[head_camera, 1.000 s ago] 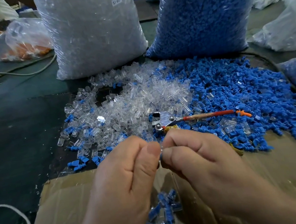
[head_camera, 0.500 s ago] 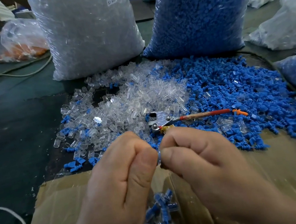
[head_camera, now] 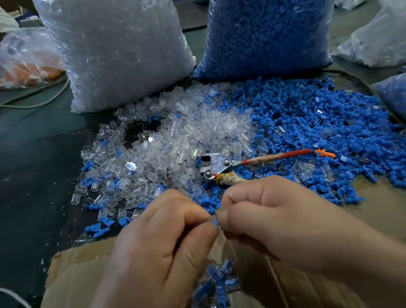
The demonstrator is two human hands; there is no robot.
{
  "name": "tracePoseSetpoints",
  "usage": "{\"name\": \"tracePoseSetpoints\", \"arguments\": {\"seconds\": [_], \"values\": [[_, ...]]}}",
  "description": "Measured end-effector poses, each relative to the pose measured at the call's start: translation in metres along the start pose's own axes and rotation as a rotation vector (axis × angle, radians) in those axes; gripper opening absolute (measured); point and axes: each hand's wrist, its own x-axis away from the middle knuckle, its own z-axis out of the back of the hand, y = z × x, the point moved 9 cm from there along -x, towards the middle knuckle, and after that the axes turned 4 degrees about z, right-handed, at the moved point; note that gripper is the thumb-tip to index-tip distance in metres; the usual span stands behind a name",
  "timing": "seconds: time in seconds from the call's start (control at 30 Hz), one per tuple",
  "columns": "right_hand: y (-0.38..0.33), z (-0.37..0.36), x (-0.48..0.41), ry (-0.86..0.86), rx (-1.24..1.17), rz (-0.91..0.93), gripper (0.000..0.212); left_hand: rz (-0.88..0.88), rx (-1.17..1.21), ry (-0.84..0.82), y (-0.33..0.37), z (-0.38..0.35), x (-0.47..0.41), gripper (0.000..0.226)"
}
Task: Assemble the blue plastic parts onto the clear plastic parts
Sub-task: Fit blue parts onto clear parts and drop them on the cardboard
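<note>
left hand (head_camera: 157, 245) and right hand (head_camera: 272, 218) meet tip to tip above the cardboard box (head_camera: 83, 277) at the near edge of the table (head_camera: 14, 168). curled fingers (head_camera: 232, 214) of both hands pinch one blue part (head_camera: 215, 222), visible only as a sliver; any clear part there is hidden. its long axis seems to run hand to hand, both equally near, so the joining push is likely straight inward. finished pieces (head_camera: 218, 296) lie below.
</note>
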Motion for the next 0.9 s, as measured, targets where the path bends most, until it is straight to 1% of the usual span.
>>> {"name": "tracePoseSetpoints", "arguments": {"seconds": [0.03,0.07,0.17,0.27,0.37,0.43,0.47,0.5,0.53,0.6,0.67,0.7,0.77,0.9], "values": [[-0.004,0.009,-0.001,0.034,0.257,0.064,0.024,0.039,0.015,-0.037,-0.01,-0.001,0.0,0.012],[-0.006,0.015,-0.002,0.061,0.435,0.097,0.023,0.088,-0.002,-0.069,-0.02,-0.002,0.0,0.015],[-0.006,0.019,-0.002,0.058,0.729,0.095,0.022,0.187,-0.161,-0.194,-0.048,-0.007,0.003,0.024],[-0.002,0.009,-0.004,0.045,0.915,0.102,0.023,0.188,-0.228,-0.287,-0.052,-0.018,0.006,0.031],[0.001,0.0,-0.007,0.067,0.985,0.117,0.033,0.182,-0.24,-0.323,-0.048,-0.027,0.007,0.037],[0.001,-0.002,-0.012,0.118,1.001,0.143,0.037,0.245,-0.213,-0.326,-0.051,-0.025,0.006,0.041],[0.0,-0.002,-0.014,0.147,1.006,0.15,0.039,0.304,-0.201,-0.294,-0.056,-0.019,0.005,0.043],[-0.002,-0.002,-0.017,0.17,1.012,0.157,0.042,0.363,-0.203,-0.228,-0.063,-0.01,0.005,0.049],[-0.002,-0.003,-0.02,0.186,1.021,0.155,0.045,0.397,-0.248,-0.144,-0.069,0.0,0.004,0.058],[-0.002,-0.005,-0.027,0.21,1.043,0.151,0.051,0.44,-0.446,-0.033,-0.076,0.014,0.002,0.077],[0.0,-0.008,-0.033,0.214,1.063,0.147,0.053,0.482,-0.599,-0.047,-0.083,0.01,0.001,0.096],[0.0,-0.009,-0.035,0.22,1.075,0.16,0.05,0.489,-0.621,-0.068,-0.085,0.004,0.001,0.097],[-0.001,-0.01,-0.037,0.24,1.098,0.202,0.042,0.498,-0.606,-0.091,-0.087,-0.007,-0.002,0.087],[0.0,-0.006,-0.038,0.278,1.096,0.245,0.018,0.465,-0.495,-0.017,-0.079,-0.014,-0.007,0.064]]}}
